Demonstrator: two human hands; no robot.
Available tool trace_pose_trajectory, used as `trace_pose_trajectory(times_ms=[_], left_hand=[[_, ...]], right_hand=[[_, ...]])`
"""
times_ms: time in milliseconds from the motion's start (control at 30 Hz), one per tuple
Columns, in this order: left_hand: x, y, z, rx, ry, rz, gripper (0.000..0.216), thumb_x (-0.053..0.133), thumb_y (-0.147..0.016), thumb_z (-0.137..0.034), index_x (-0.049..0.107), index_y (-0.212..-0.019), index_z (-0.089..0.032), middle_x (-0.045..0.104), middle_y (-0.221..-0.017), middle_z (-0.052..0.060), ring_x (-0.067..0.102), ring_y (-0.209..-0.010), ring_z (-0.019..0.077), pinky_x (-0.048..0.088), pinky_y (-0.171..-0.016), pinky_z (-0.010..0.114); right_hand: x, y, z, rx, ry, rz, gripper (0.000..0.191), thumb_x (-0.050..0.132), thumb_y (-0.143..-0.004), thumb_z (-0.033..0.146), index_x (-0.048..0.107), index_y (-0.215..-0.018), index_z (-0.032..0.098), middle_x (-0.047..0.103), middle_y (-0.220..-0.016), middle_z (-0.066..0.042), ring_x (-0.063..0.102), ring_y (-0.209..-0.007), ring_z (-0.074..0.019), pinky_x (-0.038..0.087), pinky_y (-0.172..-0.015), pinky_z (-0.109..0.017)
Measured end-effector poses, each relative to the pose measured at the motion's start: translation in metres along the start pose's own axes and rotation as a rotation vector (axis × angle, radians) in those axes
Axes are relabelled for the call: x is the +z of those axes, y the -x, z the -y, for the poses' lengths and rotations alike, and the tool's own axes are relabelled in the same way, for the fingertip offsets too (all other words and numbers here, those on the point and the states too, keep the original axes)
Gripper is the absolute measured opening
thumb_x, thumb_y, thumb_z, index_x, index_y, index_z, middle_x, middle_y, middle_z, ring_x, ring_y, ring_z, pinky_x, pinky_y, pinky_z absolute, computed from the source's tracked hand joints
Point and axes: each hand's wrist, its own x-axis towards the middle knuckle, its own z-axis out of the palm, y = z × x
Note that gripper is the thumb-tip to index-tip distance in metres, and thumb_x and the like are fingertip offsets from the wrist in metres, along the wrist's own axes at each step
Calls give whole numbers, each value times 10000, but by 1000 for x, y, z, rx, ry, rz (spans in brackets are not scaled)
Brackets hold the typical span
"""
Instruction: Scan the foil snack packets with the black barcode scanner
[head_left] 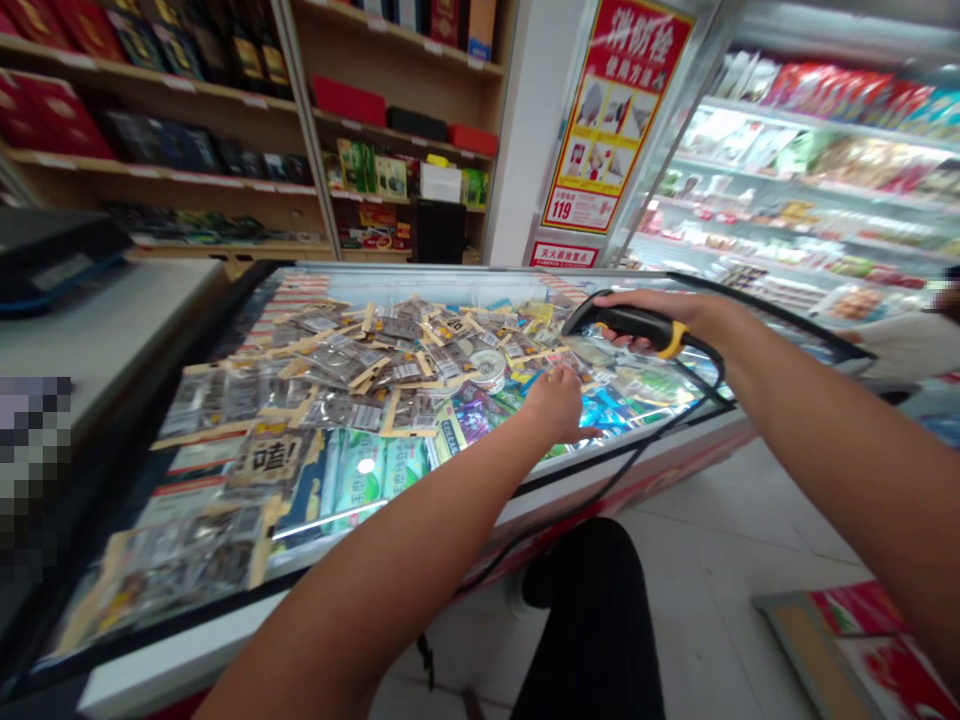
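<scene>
Packets [349, 360] lie in a loose heap on the glass-topped freezer [180, 642], a few spread flat toward its left end; how many are dealt with and how many remain cannot be told. The right hand [675, 303] grips a scanner [637, 324] above the right side, while the left hand [556, 403] hovers or rests nearby, fingers bent, its hold unclear.

Smooth plastic scanner [637, 324], glossy packets [336, 360]

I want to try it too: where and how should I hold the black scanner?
Hold the scanner by its slim black handle, coming from the cord end, like the right hand: that long, narrow part looks easiest to wrap around.
</scene>
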Motion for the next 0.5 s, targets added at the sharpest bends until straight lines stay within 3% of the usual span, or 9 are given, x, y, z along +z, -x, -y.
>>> trace_pose_trajectory(times_ms=[167,367,500], left_hand=[[3,-2,0,-8,11,-1,925,529,-885,-752,520,-1468,-35,463,-1557,265,385,-1464,374,383,-1139,448],[2,0,0,-6,8,17,965,521,-890,-754,473,-1506,-14,372,-1622,270,350,-1493,377,357,-1163,455],[-1,-3,0,-72,7,-37,959,498,-886,-776,537,-1450,-2,503,-1513,284,490,-1362,380,411,-1091,444]], right_hand=[[-3,4,3,-45,9,-100,286,707,-899,468,681,-868,186,617,-630,-63,492,-427,-139,447,-375,-263],[-10,-1,11,-75,17,-34,282,675,-924,454,690,-898,174,631,-609,-67,483,-415,-132,362,-315,-227],[-2,-15,-3,-123,68,-75,304,613,-970,478,678,-948,182,672,-653,-55,529,-429,-137,429,-343,-235]])
